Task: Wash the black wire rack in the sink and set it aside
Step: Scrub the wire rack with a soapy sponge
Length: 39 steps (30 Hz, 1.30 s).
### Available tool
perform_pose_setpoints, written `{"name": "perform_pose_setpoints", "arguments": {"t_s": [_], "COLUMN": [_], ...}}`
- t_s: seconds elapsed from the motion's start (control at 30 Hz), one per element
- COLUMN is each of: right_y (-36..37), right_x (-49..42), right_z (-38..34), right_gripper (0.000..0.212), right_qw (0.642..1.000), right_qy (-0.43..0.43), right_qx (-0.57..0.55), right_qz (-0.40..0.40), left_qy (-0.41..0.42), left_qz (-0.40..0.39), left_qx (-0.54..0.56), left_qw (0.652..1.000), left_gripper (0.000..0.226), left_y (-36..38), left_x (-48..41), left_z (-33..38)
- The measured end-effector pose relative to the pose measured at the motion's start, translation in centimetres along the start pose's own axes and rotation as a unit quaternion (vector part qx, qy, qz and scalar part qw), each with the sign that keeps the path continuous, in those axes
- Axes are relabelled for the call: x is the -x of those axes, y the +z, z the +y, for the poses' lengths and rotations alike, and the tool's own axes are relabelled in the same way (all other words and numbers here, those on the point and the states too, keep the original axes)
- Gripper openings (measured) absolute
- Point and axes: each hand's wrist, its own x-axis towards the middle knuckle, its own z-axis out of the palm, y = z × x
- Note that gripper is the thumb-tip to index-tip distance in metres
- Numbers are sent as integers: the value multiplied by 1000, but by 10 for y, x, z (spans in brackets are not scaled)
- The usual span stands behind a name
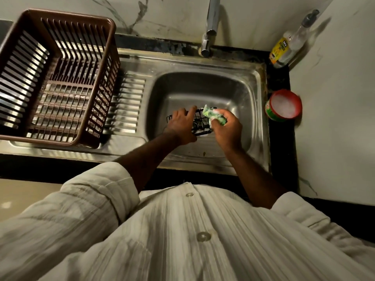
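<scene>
The rack (199,124) sits low in the sink (203,86), down in the basin and between the two hands. The left hand (182,126) lies across its near-left part with the fingers curled over the far edge, gripping the wire. The right hand (228,129) is closed round a green sponge (213,117) with white suds on it, and the sponge touches the rack's right end.

The steel basin runs all round the hands. Straight beyond them a chrome tap (211,27) rises from the back rim. To the left of the left hand is the ribbed drainboard (126,102), and on it stands a brown slatted basket (60,15).

A strip of black surface (281,78) runs along the sink's right edge. Just to the right of the right hand a red tub (284,105) full of white foam stands on that strip. Beyond the tub, in the corner, a pump bottle (288,45) with a yellow label leans against the wall (336,94), which is pale stone with grey veins and carries on behind the tap as well.

On the near side of the hands, both forearms are bare, with the sleeves of a white buttoned shirt (192,240) rolled up above them.
</scene>
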Motion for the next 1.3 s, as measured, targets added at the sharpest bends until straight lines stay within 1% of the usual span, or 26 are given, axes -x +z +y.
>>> {"name": "perform_pose_setpoints", "arguments": {"t_s": [0.1,0.2,0.3,0.4,0.47,0.6,0.7,0.87,0.9,0.93,1.0,1.03,1.17,1.27,1.3], "right_y": [1,-1,-4,-4,-1,11,6,-16,-18,-17,-10,-6,17,18,14], "right_x": [2,-2,-7,-12,-15,-23,-23,-17,-18,-21,-31,-37,-40,-21,-17], "right_z": [4,7,6,2,-3,-8,-11,-11,-12,-13,-19,-23,-25,-19,-16], "right_gripper": [28,27,28,28,27,27,30,20,18,18,26,30,36,32,32], "right_qw": [1000,999,998,994,990,973,967,947,948,954,968,971,959,956,960], "right_qy": [-14,-23,-45,-88,-120,-171,-161,-168,-168,-167,-156,-144,-140,-162,-165], "right_qx": [7,9,25,54,77,139,161,173,168,158,144,145,200,184,165], "right_qz": [-4,21,36,30,9,-73,-115,-210,-211,-194,-138,-124,-144,-163,-154], "left_qy": [14,24,45,57,65,63,59,54,60,65,71,72,61,48,41], "left_qz": [27,37,38,37,42,22,12,-2,-2,-2,2,1,2,13,10], "left_qx": [-68,-98,-87,-63,-57,-47,-42,-35,-31,-24,-16,-16,9,15,16], "left_qw": [997,994,994,996,995,997,997,998,998,998,997,997,998,999,999], "left_gripper": [108,104,105,100,99,104,107,105,103,101,100,100,97,98,99], "left_y": [-3,-7,-9,-10,-12,-15,-20,-28,-28,-27,-27,-28,-29,-27,-27], "left_x": [0,1,-1,-2,-1,-4,-9,-10,-10,-11,-12,-12,-11,-9,-8], "left_z": [2,3,1,-1,0,-1,-2,-4,-5,-7,-9,-8,-11,-21,-24]}}
